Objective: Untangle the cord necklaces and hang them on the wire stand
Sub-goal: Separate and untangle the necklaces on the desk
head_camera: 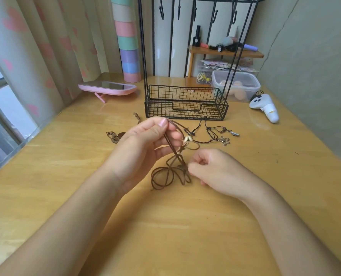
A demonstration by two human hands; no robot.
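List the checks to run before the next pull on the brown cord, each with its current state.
1. Left hand grip on the brown cord: pinched between thumb and fingers, ok.
2. Right hand grip: fingers curled at the loops, contact hidden, cannot tell.
3. Cord untangled: loops cross on the table, not ok.
4. Cord clear of the shell necklace: they overlap, cannot tell.
5. Hooks on the stand free: nothing hangs on them, ok.
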